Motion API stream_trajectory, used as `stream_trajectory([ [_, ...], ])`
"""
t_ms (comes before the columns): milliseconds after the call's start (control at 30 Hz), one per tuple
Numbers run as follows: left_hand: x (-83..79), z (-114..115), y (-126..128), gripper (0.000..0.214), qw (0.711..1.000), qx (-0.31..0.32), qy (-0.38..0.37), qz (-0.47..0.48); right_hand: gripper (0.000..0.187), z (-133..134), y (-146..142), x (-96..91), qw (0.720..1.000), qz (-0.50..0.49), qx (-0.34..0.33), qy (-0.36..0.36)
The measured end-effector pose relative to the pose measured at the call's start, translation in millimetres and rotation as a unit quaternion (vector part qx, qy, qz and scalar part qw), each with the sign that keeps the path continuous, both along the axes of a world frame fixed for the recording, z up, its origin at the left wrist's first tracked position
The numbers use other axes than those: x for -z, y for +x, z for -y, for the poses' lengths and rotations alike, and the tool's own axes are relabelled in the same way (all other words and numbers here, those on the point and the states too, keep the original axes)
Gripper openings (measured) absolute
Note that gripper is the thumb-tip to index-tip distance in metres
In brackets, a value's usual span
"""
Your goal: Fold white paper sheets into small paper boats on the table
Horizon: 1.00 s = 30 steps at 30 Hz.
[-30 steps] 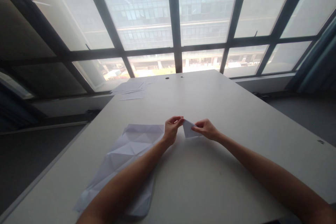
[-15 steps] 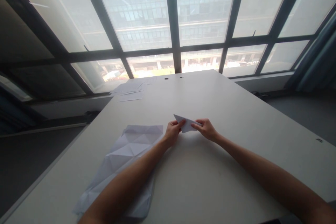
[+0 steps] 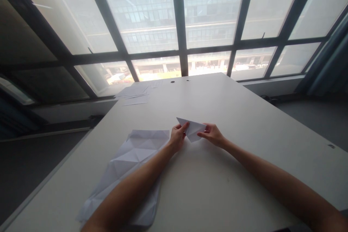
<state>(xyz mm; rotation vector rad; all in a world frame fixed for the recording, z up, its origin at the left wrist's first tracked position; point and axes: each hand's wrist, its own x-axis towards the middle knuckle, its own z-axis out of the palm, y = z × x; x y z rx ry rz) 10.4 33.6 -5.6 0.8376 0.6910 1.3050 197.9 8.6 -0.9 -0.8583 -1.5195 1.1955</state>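
Note:
A small piece of folded white paper point(image 3: 194, 129), triangular with a point hanging downward, is held just above the table. My left hand point(image 3: 178, 137) pinches its left side, thumb on the near face and fingers behind. At the right corner, my right hand point(image 3: 214, 135) grips the paper between thumb and fingers; its fingertips are partly hidden behind the edge. Beneath my left forearm lies a large creased white sheet point(image 3: 136, 154), marked with a pattern of triangular folds. The forearm covers part of that sheet.
The white table point(image 3: 217, 105) stretches away to a wall of framed windows point(image 3: 152, 14). Several loose white sheets point(image 3: 134, 98) lie at its far left corner. Blue-grey curtains point(image 3: 323, 61) hang at the right.
The folded paper has turned and now shows a wider triangular face, its lower point further down. My right thumb has slid slightly left and down; my left hand has shifted a little left.

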Motion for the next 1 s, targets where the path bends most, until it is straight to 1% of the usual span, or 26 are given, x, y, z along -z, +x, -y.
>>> stream_trajectory([
  [67, -0.7, 0.0, 0.1, 0.037, 1.000, -0.008, -0.013, 0.006, 0.040, 0.4, -1.2, 1.0, 1.000, 0.009, -0.014, -0.001],
  [167, -2.5, 1.2, 0.5, 0.040, 1.000, -0.015, -0.014, 0.002, 0.038, 0.2, -2.0, 2.3, 0.999, 0.047, -0.023, -0.004],
  [233, -4.5, 2.6, 0.6, 0.050, 0.999, -0.029, -0.008, -0.015, 0.042, 0.0, -1.4, 2.3, 0.998, 0.056, -0.013, 0.002],
  [267, -5.8, 3.5, 0.5, 0.058, 0.999, -0.042, -0.004, -0.029, 0.048, 0.2, -0.7, 1.9, 0.998, 0.055, 0.004, 0.016],
  [333, -8.1, 5.4, 0.4, 0.072, 0.995, -0.077, 0.009, -0.063, 0.069, 1.2, 1.3, 0.2, 0.995, 0.057, 0.045, 0.074],
  [400, -9.3, 6.8, 0.1, 0.074, 0.989, -0.110, 0.020, -0.092, 0.091, 3.3, 3.7, -2.4, 0.981, 0.092, 0.056, 0.162],
  [433, -9.3, 7.2, 0.0, 0.071, 0.987, -0.120, 0.019, -0.103, 0.096, 4.6, 4.6, -3.6, 0.970, 0.122, 0.045, 0.204],
  [467, -9.0, 7.4, -0.1, 0.066, 0.986, -0.124, 0.013, -0.112, 0.096, 5.9, 5.2, -4.8, 0.958, 0.152, 0.031, 0.239],
  [500, -8.5, 7.3, -0.2, 0.061, 0.985, -0.122, 0.005, -0.120, 0.089, 7.0, 5.2, -5.6, 0.947, 0.178, 0.018, 0.266],
  [567, -7.8, 7.0, 0.1, 0.052, 0.987, -0.105, -0.008, -0.123, 0.064, 8.5, 3.5, -6.1, 0.937, 0.198, 0.014, 0.288],
  [633, -8.3, 7.0, 0.9, 0.048, 0.991, -0.078, -0.017, -0.108, 0.042, 8.5, 0.0, -5.2, 0.946, 0.174, 0.028, 0.271],
  [700, -10.0, 7.8, 2.0, 0.052, 0.995, -0.048, -0.024, -0.089, 0.034, 6.9, -3.8, -3.5, 0.967, 0.130, 0.048, 0.215],
  [767, -11.5, 9.4, 3.2, 0.062, 0.996, -0.021, -0.021, -0.085, 0.037, 4.3, -6.4, -1.8, 0.985, 0.076, 0.069, 0.139],
  [833, -11.1, 10.6, 4.0, 0.074, 0.995, -0.008, -0.008, -0.097, 0.045, 1.6, -6.5, -1.1, 0.995, 0.018, 0.076, 0.064],
  [900, -8.6, 10.5, 4.3, 0.079, 0.994, -0.014, 0.005, -0.107, 0.053, -0.5, -3.7, -1.9, 0.998, -0.020, 0.056, 0.008],
  [1000, -3.4, 7.9, 3.8, 0.074, 0.993, -0.045, 0.007, -0.109, 0.064, -2.9, 3.6, -3.9, 0.999, -0.036, -0.002, -0.027],
])
